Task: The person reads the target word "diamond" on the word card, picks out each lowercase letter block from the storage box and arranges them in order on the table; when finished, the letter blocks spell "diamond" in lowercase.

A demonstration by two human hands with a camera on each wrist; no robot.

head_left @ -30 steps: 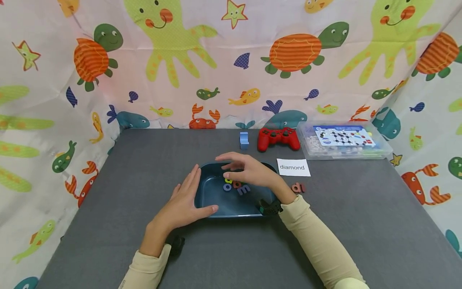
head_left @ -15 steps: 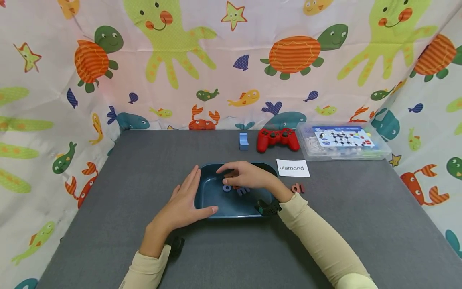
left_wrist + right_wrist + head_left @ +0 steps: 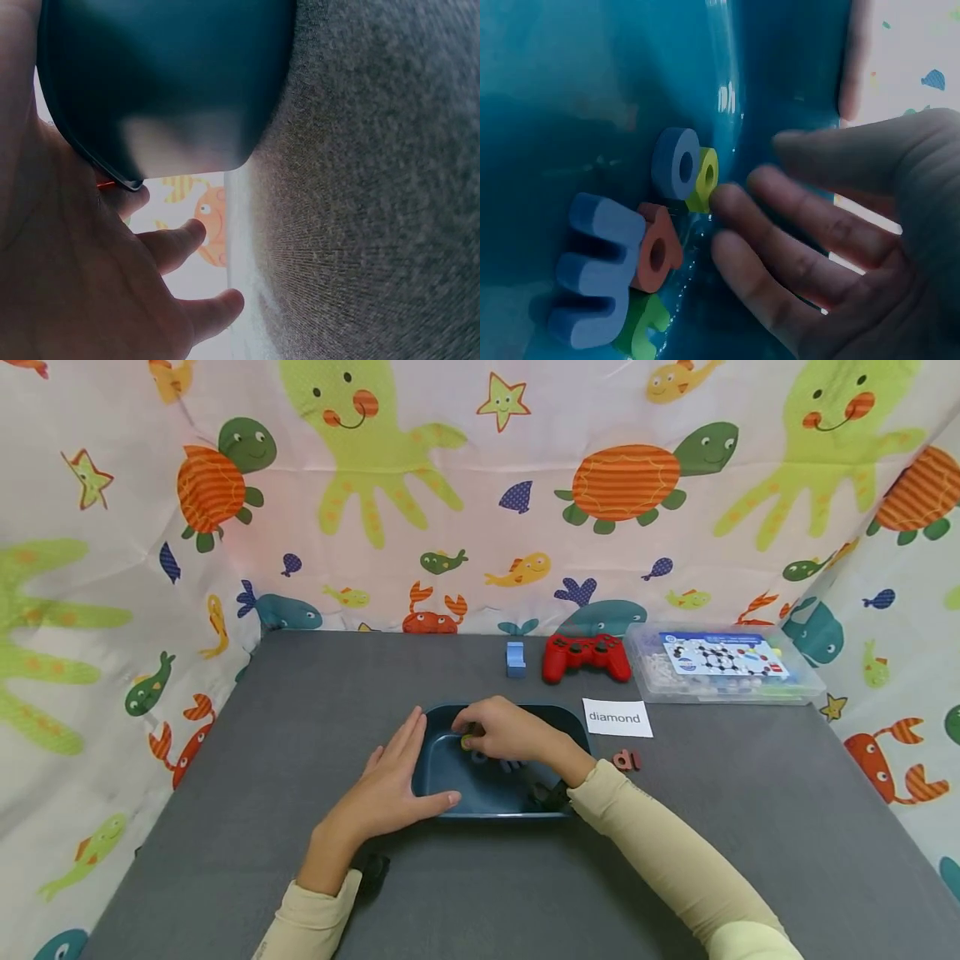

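Inside the tray (image 3: pixel 480 797), the right hand (image 3: pixel 510 731) has reached the yellow letter (image 3: pixel 700 201), picking seemingly begun, grip unclear; left hand (image 3: pixel 384 783), fingers straight, touches the tray

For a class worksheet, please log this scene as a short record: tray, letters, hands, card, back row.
Tray: dark blue, on the grey table
In tray: blue o, blue m, yellow letter, red letter, green letter
Left hand: fingers straight, at the tray's left end
Right hand: in the tray, fingertips close to the yellow letter, contact unclear
Card: right of tray, reads "diamond"
In front of card: two reddish letters on the table
Back row, left to right: small blue object, red game controller, clear box
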